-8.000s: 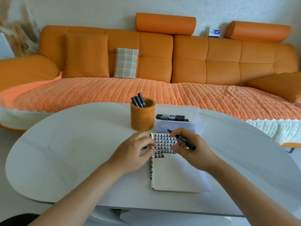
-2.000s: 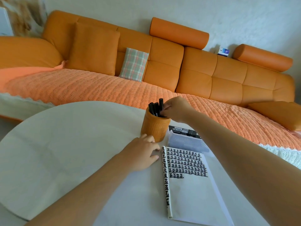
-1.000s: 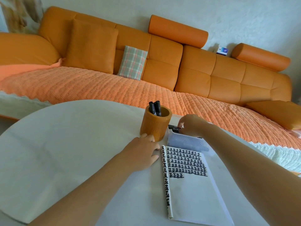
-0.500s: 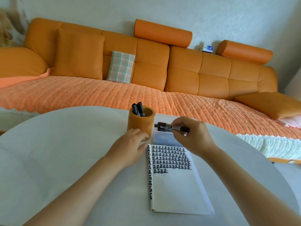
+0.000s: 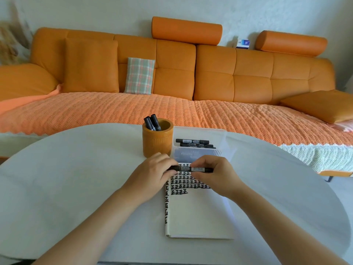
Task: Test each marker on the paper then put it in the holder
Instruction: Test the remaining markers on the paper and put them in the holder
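Seen from the head camera, the right hand has just brought a fresh marker from the clear box. Both hands now hold it level over the top of the paper. The left hand pinches one end and the right curls round the other, so I'd guess the cap comes off next. The holder, with tested markers inside, stands at 11 o'clock from the paper, the box at 12. Past the white table runs an orange sofa.

A home living room (orange sofa, cushions, white table).
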{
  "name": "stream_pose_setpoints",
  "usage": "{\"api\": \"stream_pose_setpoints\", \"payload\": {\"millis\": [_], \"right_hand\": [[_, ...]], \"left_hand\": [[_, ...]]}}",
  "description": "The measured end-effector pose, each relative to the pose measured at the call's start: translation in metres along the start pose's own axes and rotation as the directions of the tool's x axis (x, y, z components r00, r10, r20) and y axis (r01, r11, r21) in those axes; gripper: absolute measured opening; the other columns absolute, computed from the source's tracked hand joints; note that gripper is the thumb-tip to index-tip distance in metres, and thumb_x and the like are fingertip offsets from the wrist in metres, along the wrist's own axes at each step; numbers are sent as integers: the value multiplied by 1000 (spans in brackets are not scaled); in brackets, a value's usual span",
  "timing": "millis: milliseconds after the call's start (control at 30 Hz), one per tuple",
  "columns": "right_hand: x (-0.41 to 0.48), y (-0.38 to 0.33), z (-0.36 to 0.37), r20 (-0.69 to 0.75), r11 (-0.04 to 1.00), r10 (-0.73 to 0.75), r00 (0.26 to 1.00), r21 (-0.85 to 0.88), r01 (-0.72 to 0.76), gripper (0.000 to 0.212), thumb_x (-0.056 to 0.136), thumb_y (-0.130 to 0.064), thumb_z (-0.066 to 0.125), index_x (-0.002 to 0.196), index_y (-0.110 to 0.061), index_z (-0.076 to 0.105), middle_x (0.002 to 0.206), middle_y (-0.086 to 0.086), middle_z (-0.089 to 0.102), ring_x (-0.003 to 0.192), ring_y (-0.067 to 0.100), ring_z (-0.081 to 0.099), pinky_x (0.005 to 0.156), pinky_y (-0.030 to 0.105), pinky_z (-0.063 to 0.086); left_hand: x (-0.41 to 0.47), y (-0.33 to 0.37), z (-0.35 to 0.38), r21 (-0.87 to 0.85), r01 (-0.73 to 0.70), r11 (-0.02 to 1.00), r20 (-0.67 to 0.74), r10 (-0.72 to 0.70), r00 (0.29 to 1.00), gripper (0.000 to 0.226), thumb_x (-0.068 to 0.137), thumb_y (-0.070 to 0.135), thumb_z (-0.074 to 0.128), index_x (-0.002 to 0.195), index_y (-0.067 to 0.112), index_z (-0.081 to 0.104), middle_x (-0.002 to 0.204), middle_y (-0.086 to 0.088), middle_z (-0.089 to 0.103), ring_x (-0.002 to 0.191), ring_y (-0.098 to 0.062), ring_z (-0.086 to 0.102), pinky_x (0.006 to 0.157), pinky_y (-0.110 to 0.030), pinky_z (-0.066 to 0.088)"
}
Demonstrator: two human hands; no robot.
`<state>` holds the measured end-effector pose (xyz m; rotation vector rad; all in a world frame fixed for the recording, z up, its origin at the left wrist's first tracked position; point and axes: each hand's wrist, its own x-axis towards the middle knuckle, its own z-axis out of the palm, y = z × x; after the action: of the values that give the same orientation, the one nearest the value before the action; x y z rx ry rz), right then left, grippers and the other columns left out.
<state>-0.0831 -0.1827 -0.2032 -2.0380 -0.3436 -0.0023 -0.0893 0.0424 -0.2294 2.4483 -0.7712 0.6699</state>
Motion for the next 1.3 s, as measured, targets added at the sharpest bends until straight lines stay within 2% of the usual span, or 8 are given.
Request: {"api": "stream_pose_setpoints", "payload": {"millis": [167,267,500,867,933,1100,1200,1300], "right_hand": [[-2,2,4,118,795,-311,943,-512,326,25,82,-18,63,106,-28,63,88,-11,66,80,10,60,71,27,49],[-4,-7,13,189,747,-349,918,-536,394,24,92,-23,53,115,-26,60,95,-7,67,80,15,59,67,33,48],[-1,-5,14,304,797,-223,926,-491,353,25,103,-26,46,83,-16,57,72,-5,55,68,17,50,62,31,36],[0,6,9,241,474,-550,800,-699,536,26,96,-29,47,95,-15,69,74,0,57,67,24,53,52,35,44],[-3,3,11,237,514,-520,821,-681,522,29,98,-32,45,92,-15,68,74,-1,58,67,23,54,53,33,41],[-2,-6,8,314,926,-108,943,-315,210,36,99,-29,55,68,-11,51,61,0,46,58,11,36,58,31,33],[-1,-6,6,307,910,-151,939,-328,254,30,98,-29,57,69,-22,57,63,-2,53,60,8,43,60,31,38],[0,-1,6,267,682,-394,879,-556,475,14,97,-28,58,90,-23,68,72,-6,57,68,13,52,57,31,42]], "left_hand": [[1,6,-2,36,-52,998,8,51,999,18,89,25,65,104,16,68,90,9,60,85,-9,51,69,-31,48],[2,12,-4,42,-97,994,1,97,995,21,87,20,68,108,14,68,91,7,61,85,-10,52,68,-25,45],[0,11,-7,33,-24,999,79,21,997,25,90,34,57,102,16,69,86,7,62,81,-10,51,66,-35,49],[3,20,-10,-313,339,887,258,-264,929,15,96,28,58,96,36,71,82,12,67,82,-5,62,72,-25,48],[3,17,-11,-257,279,925,238,-219,946,15,95,28,60,102,29,73,82,11,66,82,-5,59,71,-27,47],[4,10,-14,-58,-7,998,157,16,987,20,91,30,61,102,19,73,80,10,60,78,-2,43,65,-23,40],[4,12,-16,-39,-5,999,165,11,986,23,93,33,56,100,18,72,81,9,60,78,-4,44,65,-26,42],[4,15,-17,-180,198,963,241,-152,958,19,96,30,56,90,20,71,80,6,63,79,-9,55,71,-33,47]]}}
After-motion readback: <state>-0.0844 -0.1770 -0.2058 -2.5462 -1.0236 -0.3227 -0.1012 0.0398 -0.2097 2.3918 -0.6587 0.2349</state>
